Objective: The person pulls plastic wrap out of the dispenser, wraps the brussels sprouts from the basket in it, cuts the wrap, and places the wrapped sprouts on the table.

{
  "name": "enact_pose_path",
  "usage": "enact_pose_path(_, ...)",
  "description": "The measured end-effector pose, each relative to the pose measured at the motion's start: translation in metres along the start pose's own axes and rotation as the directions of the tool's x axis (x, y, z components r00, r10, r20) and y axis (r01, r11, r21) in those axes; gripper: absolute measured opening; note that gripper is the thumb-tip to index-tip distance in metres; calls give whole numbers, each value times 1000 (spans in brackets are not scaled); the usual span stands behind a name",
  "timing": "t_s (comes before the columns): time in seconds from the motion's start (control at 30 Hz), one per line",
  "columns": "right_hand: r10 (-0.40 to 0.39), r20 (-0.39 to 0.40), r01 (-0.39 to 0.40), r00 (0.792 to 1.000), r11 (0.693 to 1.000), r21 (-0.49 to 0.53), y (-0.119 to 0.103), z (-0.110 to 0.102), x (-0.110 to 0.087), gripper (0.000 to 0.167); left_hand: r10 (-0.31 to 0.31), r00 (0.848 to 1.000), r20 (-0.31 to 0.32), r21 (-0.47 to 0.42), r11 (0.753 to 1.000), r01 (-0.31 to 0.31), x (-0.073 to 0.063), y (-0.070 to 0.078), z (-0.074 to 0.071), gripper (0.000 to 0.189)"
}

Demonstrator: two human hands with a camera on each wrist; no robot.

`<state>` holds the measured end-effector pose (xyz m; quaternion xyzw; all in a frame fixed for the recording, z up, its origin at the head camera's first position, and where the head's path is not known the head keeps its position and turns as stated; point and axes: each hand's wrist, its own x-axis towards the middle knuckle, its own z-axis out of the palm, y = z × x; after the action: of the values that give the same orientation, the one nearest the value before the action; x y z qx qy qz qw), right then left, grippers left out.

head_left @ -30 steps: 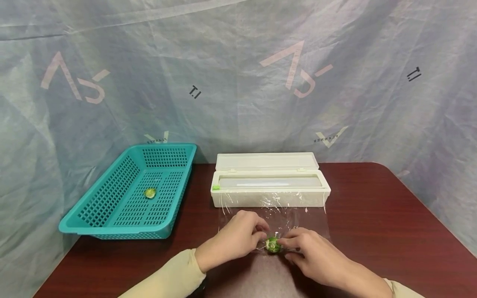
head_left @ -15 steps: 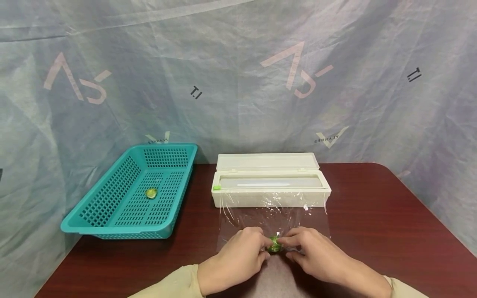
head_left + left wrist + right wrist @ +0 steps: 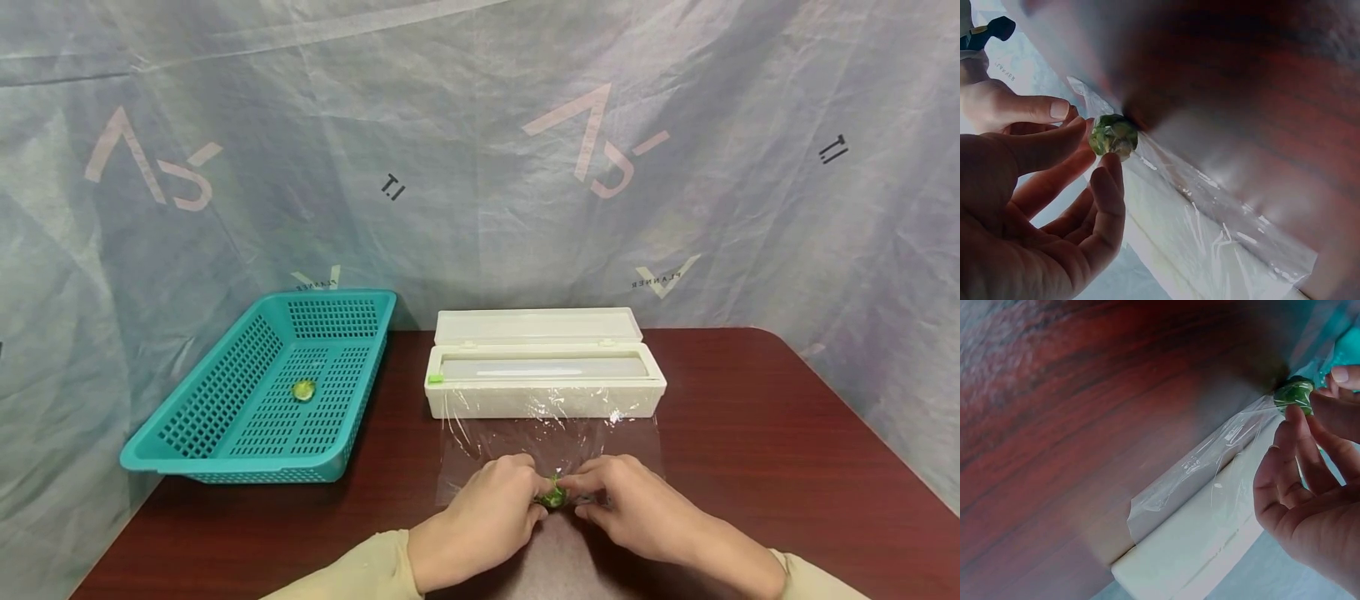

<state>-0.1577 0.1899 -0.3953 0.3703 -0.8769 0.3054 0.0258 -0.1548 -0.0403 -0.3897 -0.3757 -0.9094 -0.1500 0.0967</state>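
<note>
A small green Brussels sprout (image 3: 555, 495) sits at the near edge of a sheet of clear cling film (image 3: 630, 446). My left hand (image 3: 491, 512) holds it from the left, thumb low and fingertips at its side. From the right, my right hand (image 3: 637, 510) grips it with bent fingers and thumb. Shiny film lies over the sprout (image 3: 1295, 395) in the right wrist view. In the left wrist view, the fingertips of both hands meet around the sprout (image 3: 1114, 136); part of it is hidden behind them.
Behind the hands stands a white film dispenser box (image 3: 435, 402), its lid (image 3: 536, 326) raised, with a green slider (image 3: 435, 378) at the left end. Film runs from it towards me. A teal basket (image 3: 367, 379) at left holds another sprout (image 3: 303, 390). A grey curtain hangs behind the table.
My left hand has come down and in from the film to the sprout's left side. My right hand stays nearly in place, and fingers now cover more of the sprout.
</note>
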Motion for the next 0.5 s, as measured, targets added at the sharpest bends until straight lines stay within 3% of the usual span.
enact_pose_path(0.5, -22, -1, 22, 1000, 999, 44, 3, -2, 2, 32, -14, 1000, -13, -3, 1000, 14, 6, -4, 3, 15)
